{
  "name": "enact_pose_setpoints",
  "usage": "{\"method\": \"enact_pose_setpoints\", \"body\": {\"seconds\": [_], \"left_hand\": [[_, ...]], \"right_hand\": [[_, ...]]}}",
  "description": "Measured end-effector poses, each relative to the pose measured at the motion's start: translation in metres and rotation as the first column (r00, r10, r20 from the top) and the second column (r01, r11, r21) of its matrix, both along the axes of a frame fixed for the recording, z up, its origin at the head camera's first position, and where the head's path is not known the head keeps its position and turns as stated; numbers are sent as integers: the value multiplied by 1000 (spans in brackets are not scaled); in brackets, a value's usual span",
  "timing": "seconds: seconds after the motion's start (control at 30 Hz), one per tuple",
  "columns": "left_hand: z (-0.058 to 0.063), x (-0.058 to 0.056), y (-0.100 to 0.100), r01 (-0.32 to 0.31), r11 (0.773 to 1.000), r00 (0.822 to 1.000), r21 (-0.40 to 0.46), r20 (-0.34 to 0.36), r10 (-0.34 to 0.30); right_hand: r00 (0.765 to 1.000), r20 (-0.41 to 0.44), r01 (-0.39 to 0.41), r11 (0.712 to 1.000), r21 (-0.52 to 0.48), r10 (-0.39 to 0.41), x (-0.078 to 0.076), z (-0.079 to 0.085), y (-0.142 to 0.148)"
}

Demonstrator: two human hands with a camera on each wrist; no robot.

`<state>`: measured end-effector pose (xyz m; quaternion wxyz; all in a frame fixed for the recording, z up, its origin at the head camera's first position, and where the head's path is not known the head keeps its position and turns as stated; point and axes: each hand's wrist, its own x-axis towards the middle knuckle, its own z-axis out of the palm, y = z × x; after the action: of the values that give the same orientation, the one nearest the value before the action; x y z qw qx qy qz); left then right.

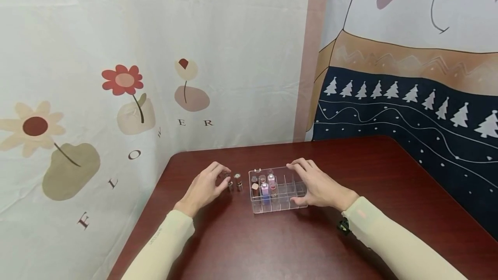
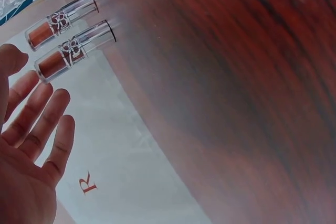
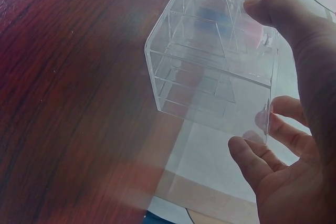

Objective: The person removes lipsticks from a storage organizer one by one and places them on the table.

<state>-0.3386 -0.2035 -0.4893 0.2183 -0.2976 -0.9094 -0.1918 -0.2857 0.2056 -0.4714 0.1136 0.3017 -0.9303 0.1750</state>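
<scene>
Two upright lipstick tubes with clear cases and orange-brown ends, one nearer (image 2: 52, 64) and one farther (image 2: 40, 33), stand left of a clear divided organizer box (image 1: 272, 207). My left hand (image 1: 206, 187) is beside the nearer tube, thumb and fingers spread and loosely bent; whether a fingertip touches it is hard to tell. My right hand (image 1: 320, 187) grips the box's right end, the thumb at the front and the fingers at the back. Several cosmetic tubes, among them a pink-and-blue one (image 1: 265, 193) and a dark one (image 1: 255, 189), stand in the box's left compartments.
Dark red wooden table (image 1: 249, 245) lies under everything. A pale curtain with flower prints (image 1: 249, 55) hangs behind it, and a navy one with white trees (image 1: 408, 116) hangs at the right. A dark watch-like item (image 1: 343, 226) is at my right wrist.
</scene>
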Motion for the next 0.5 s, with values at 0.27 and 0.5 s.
{"method": "enact_pose_setpoints", "body": {"seconds": [0.27,0.5], "left_hand": [[4,4,2,2,1000,997,-16,-77,-4],[12,11,9,31,1000,991,1,-133,-31]], "right_hand": [[1000,8,3,1000,2,-3,0,1,0],[1000,-2,1,1000,10,-1,0,0,0]]}}
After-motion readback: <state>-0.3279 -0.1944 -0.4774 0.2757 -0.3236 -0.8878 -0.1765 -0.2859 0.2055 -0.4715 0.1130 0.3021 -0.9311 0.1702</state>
